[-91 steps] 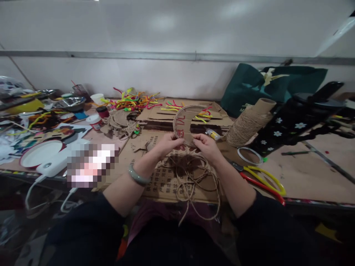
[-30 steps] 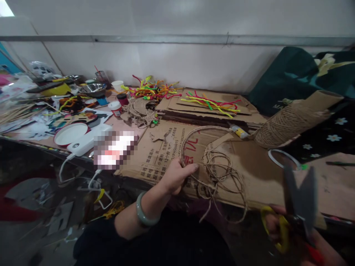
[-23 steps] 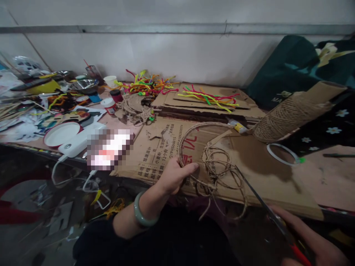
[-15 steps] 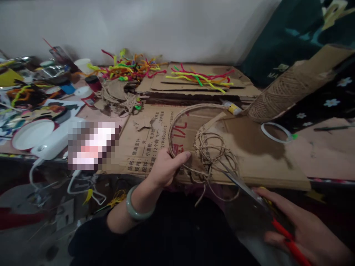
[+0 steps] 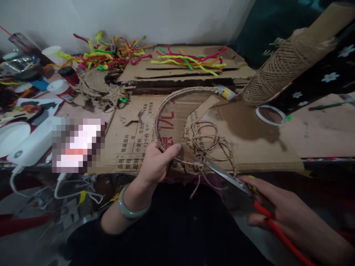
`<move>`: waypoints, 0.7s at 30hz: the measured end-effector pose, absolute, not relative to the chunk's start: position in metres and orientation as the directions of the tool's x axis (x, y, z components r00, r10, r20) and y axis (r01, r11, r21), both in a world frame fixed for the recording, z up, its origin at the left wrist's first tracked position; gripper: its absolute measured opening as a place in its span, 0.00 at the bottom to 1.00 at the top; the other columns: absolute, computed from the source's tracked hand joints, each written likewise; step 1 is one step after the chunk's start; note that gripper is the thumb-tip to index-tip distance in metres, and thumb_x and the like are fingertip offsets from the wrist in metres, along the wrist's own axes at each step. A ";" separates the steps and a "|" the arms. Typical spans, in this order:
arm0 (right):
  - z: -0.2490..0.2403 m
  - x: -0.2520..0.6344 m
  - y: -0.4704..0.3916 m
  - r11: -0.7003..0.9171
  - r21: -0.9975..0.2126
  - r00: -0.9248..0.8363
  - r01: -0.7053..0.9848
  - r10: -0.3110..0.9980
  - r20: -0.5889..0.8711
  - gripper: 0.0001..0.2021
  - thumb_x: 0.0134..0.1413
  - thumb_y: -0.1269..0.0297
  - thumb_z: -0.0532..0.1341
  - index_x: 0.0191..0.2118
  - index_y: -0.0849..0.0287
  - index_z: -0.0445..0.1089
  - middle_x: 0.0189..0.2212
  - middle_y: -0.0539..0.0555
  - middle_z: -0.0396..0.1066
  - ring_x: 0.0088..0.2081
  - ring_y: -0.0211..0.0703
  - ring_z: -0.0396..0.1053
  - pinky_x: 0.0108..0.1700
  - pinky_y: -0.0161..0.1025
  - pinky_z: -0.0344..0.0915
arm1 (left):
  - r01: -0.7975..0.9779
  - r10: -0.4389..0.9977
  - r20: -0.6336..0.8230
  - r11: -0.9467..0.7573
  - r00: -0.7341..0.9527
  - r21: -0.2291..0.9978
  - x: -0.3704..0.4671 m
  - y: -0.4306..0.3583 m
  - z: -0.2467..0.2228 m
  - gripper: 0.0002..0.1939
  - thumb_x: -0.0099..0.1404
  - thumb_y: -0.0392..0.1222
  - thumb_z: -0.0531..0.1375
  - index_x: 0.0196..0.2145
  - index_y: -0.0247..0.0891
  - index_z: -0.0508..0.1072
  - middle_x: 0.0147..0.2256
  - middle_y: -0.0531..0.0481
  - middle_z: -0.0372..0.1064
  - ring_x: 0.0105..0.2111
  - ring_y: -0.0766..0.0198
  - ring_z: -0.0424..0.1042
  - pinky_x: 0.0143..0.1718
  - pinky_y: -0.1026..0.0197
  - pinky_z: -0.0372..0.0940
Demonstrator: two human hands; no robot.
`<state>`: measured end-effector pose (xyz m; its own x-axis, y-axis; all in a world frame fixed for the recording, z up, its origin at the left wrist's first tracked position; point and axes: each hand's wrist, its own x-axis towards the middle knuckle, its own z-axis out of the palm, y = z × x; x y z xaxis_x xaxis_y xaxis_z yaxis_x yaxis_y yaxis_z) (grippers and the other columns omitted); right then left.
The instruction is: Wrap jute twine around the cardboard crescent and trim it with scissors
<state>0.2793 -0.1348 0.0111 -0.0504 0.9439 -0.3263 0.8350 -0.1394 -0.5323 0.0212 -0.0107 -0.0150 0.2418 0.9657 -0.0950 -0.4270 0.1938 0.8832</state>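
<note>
My left hand (image 5: 158,160) is closed on the near left side of a twine-wrapped hoop (image 5: 158,114), thumb on top. The hoop lies over a printed cardboard sheet (image 5: 133,125). In my right hand (image 5: 280,203) is a pair of scissors (image 5: 230,179) with red handles. The scissor tips reach the near edge of the hoop, where loose jute twine (image 5: 208,133) lies in loops, with an end hanging over the table edge. Whether the blades touch the twine I cannot tell. A small glue bottle (image 5: 226,92) lies at the hoop's far edge.
A big spool of jute twine (image 5: 285,66) leans at the right beside a white ring (image 5: 271,115). Colourful pipe cleaners (image 5: 191,61) lie on cardboard at the back. To the left are a phone (image 5: 80,144), a white power strip (image 5: 36,142) and a twine star (image 5: 115,95).
The scissors have moved left, their tips now at the hoop's near edge. My left hand keeps its hold on the hoop. The camera view has shifted slightly.
</note>
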 end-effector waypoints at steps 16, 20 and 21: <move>-0.001 0.276 -0.136 0.006 -0.641 -0.161 0.768 0.970 -0.184 0.26 0.41 0.61 0.69 0.52 0.54 0.73 0.43 0.55 0.79 0.40 0.51 0.79 0.37 0.36 0.76 | -0.400 0.969 -0.114 0.196 0.221 0.896 0.021 -0.011 -0.013 0.13 0.52 0.45 0.70 0.34 0.36 0.79 0.31 0.45 0.79 0.38 0.53 0.79 0.45 0.52 0.75; -0.012 0.279 -0.143 0.030 -0.618 -0.170 0.786 0.971 -0.169 0.28 0.46 0.61 0.67 0.56 0.51 0.70 0.47 0.55 0.78 0.43 0.51 0.78 0.40 0.37 0.75 | -0.400 0.972 -0.108 0.186 0.211 0.898 0.021 -0.011 -0.013 0.14 0.52 0.45 0.70 0.35 0.35 0.79 0.33 0.45 0.79 0.39 0.53 0.79 0.46 0.52 0.74; -0.014 0.280 -0.145 0.030 -0.609 -0.171 0.793 0.970 -0.174 0.28 0.46 0.61 0.67 0.57 0.51 0.69 0.48 0.55 0.77 0.45 0.52 0.77 0.41 0.38 0.75 | -0.396 0.973 -0.108 0.183 0.205 0.900 0.021 -0.011 -0.013 0.14 0.52 0.44 0.70 0.35 0.35 0.79 0.33 0.45 0.79 0.40 0.52 0.79 0.46 0.52 0.74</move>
